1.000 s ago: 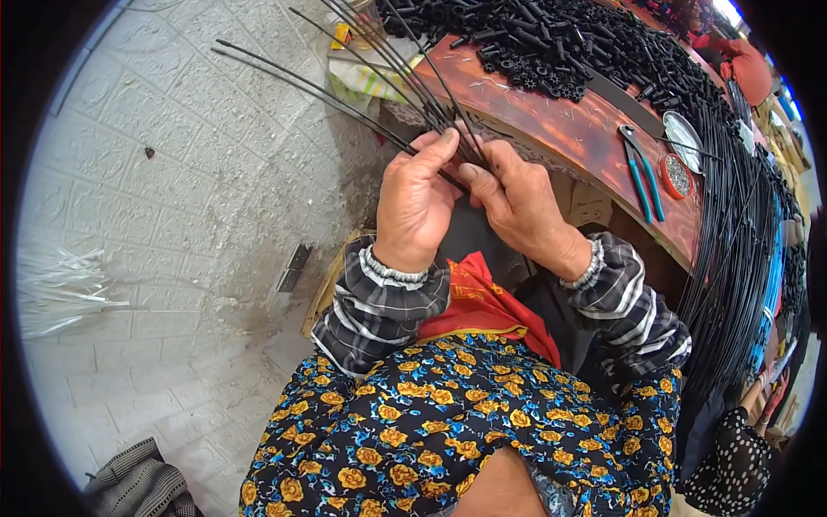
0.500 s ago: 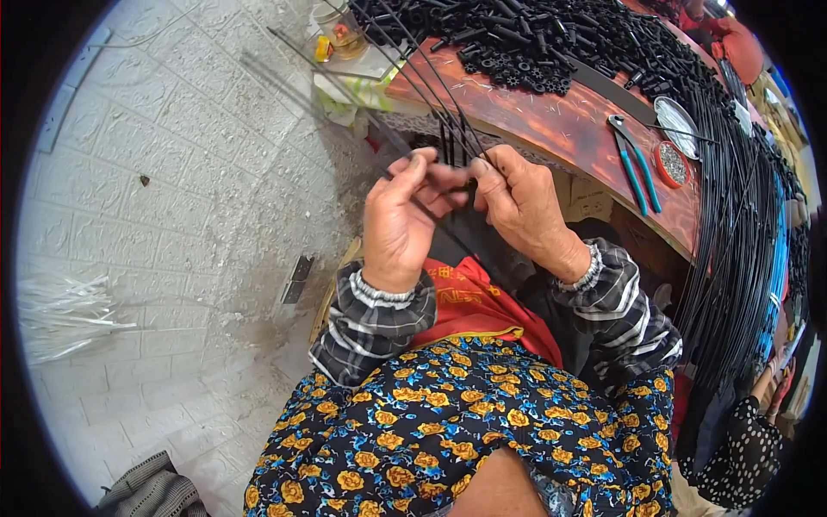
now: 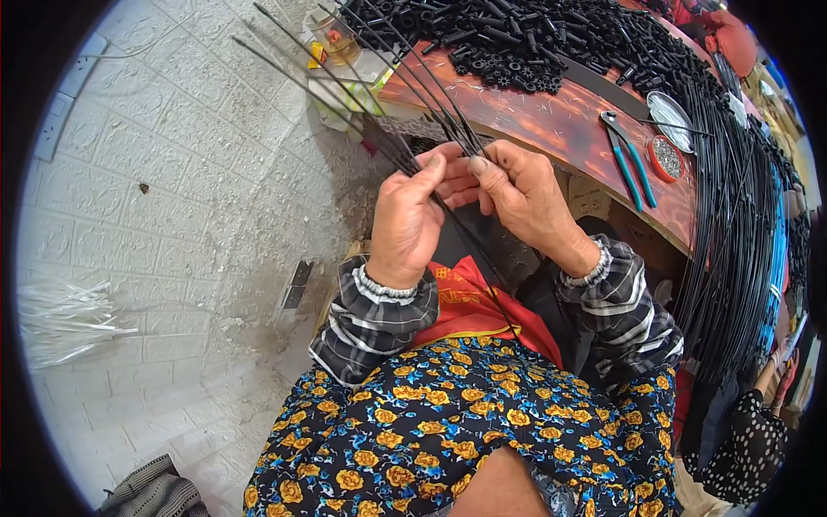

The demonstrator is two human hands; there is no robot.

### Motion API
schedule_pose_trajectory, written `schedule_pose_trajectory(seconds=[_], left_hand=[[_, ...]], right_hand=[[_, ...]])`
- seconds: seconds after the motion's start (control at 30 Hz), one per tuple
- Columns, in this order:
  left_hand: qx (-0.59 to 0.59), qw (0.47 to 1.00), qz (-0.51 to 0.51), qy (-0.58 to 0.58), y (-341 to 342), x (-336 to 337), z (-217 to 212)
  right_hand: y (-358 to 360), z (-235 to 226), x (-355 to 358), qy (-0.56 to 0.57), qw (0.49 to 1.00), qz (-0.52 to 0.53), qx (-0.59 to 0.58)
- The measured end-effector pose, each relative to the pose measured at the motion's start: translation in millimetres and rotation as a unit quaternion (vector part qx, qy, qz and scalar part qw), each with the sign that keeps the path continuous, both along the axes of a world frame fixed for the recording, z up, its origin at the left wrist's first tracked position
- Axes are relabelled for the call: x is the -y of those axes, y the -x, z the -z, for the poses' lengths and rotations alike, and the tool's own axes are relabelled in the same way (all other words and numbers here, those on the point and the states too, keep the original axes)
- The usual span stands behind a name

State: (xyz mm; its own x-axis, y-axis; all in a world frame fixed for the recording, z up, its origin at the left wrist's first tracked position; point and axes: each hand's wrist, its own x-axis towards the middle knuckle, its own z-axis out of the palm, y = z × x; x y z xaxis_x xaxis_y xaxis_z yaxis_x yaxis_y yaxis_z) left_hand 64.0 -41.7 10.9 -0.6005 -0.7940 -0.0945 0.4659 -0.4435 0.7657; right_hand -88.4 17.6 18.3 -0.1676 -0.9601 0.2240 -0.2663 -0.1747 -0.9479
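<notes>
Both of my hands are raised over my lap, close together, with their fingertips nearly meeting. Between the thumb and fingers of my left hand (image 3: 407, 222) are a few thin black rods (image 3: 398, 153) that fan toward the upper left. My right hand (image 3: 536, 196) pinches another small bunch of thin black rods (image 3: 463, 133), which spread up toward the table. Below the hands, lower rod ends run down over a red cloth (image 3: 469, 297) on my lap. Where the fingers overlap, I cannot make out which rods each one touches.
Ahead stands a reddish wooden table (image 3: 534, 116) with a heap of black tubular parts (image 3: 500, 30). Blue-handled pliers (image 3: 631, 164), a red dish of small metal bits (image 3: 666, 158) and a white dish (image 3: 669, 119) lie on it. Long black rods (image 3: 732, 250) hang at the right, near another person's dotted sleeve (image 3: 745, 448).
My left hand has moved slightly right and down, and its rods, blurred before, now show sharply, fanned to the upper left. The right hand keeps its pinch almost in place.
</notes>
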Motion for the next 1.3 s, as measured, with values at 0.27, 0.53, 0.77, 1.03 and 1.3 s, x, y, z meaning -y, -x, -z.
schedule_pose_trajectory(seconds=[0.27, 0.53, 0.77, 1.03, 1.3], left_hand=[[-0.037, 0.997, 0.067, 0.031, 30.6, 19.4, -8.1], [-0.161, 0.968, 0.191, -0.017, 1.4, 17.8, 1.2], [-0.135, 0.989, 0.065, -0.009, -40.5, 53.7, -9.4], [-0.065, 0.996, 0.006, 0.056, -43.2, 54.7, 3.0], [-0.016, 0.999, 0.036, 0.038, -32.9, 29.2, 18.9]], right_hand=[[4.8, 15.2, 2.0, 0.126, 0.974, 0.076, -0.175], [17.3, 0.5, -43.9, -0.006, 0.967, -0.056, -0.248], [140.0, -22.9, -74.5, -0.002, 0.943, 0.16, -0.293], [303.8, -32.9, -159.3, -0.327, 0.74, 0.498, -0.311], [304.7, -12.3, -162.5, -0.355, 0.678, 0.547, -0.339]])
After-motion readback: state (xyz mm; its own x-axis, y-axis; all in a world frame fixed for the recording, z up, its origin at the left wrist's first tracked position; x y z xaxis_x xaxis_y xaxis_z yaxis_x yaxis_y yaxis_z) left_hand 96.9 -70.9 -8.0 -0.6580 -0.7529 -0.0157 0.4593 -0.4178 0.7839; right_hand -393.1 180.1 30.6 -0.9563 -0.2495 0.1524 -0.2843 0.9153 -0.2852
